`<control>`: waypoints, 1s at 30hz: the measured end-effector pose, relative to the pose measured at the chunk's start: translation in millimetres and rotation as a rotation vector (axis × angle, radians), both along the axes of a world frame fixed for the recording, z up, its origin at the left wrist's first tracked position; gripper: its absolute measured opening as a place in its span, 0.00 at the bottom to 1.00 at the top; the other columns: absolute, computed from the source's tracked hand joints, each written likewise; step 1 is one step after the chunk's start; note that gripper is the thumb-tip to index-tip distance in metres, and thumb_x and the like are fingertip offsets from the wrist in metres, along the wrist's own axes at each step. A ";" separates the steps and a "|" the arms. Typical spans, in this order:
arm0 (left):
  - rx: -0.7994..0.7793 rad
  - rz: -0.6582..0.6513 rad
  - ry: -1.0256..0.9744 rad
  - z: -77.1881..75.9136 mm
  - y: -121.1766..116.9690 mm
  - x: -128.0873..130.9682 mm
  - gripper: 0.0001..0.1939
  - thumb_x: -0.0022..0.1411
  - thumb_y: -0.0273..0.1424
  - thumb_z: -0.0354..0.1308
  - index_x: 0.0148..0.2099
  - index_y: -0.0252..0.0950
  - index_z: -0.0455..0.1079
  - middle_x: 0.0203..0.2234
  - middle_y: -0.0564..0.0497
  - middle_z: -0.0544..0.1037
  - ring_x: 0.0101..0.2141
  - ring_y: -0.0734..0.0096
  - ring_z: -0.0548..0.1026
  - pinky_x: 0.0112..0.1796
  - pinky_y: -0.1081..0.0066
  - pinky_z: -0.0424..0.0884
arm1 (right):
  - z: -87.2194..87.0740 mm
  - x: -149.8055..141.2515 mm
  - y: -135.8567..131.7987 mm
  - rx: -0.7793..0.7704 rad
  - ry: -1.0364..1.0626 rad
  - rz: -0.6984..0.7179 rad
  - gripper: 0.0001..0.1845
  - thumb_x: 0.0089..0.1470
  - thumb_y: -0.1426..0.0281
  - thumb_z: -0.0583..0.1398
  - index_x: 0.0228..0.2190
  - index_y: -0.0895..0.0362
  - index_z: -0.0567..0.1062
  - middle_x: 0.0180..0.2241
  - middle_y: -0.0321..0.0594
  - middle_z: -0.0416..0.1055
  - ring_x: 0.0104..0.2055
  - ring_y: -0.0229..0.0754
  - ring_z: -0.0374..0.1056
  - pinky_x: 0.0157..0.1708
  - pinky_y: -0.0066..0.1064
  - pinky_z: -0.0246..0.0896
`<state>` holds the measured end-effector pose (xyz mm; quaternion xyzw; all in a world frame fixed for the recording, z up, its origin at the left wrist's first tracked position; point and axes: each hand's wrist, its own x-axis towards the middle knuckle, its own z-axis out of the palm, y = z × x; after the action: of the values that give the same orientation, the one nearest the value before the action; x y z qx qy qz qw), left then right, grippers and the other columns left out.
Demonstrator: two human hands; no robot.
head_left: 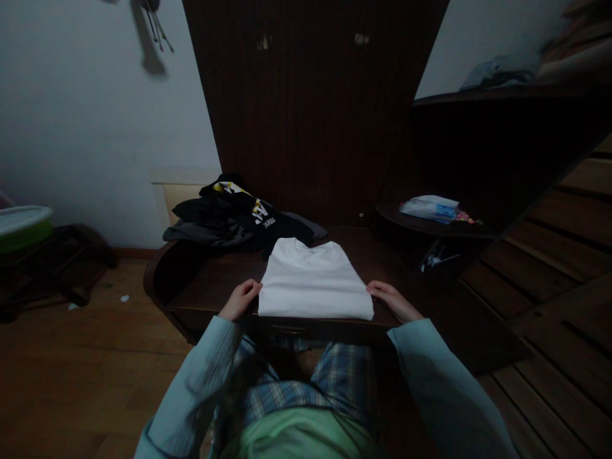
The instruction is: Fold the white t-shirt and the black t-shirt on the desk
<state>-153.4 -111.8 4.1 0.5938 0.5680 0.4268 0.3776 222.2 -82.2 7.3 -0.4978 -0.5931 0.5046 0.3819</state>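
Observation:
A white T-shirt [315,287], folded into a neat block with its neckline at the far side, lies on the dark wooden desk [205,296] in front of me. At its left edge my left hand [243,298] pinches the cloth between thumb and fingers. On the opposite edge my right hand [389,298] grips the shirt in the same way. Behind it, to the left, a heap of dark clothes [215,217] with white and yellow print rests on the desktop.
A low shelf [392,215] at the right carries a plastic packet [433,209]. Slatted wood [564,255] rises along the right side. Left of the desk, a green and white round container [23,229] sits on a dark stand [71,255].

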 end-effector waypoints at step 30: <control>0.000 -0.119 0.164 3.0 -11.3 -3.8 0.19 0.46 0.47 0.53 0.21 0.35 0.62 0.19 0.55 0.64 0.25 0.73 0.63 0.28 0.75 0.60 | 5.1 -1.3 -15.3 -0.077 -0.092 0.056 0.25 0.33 0.48 0.60 0.21 0.58 0.74 0.25 0.40 0.72 0.33 0.47 0.66 0.38 0.38 0.57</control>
<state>-157.3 -123.1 7.1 0.6594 0.5609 0.3534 0.3546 220.9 -97.5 12.4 -0.5181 -0.6038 0.5139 0.3207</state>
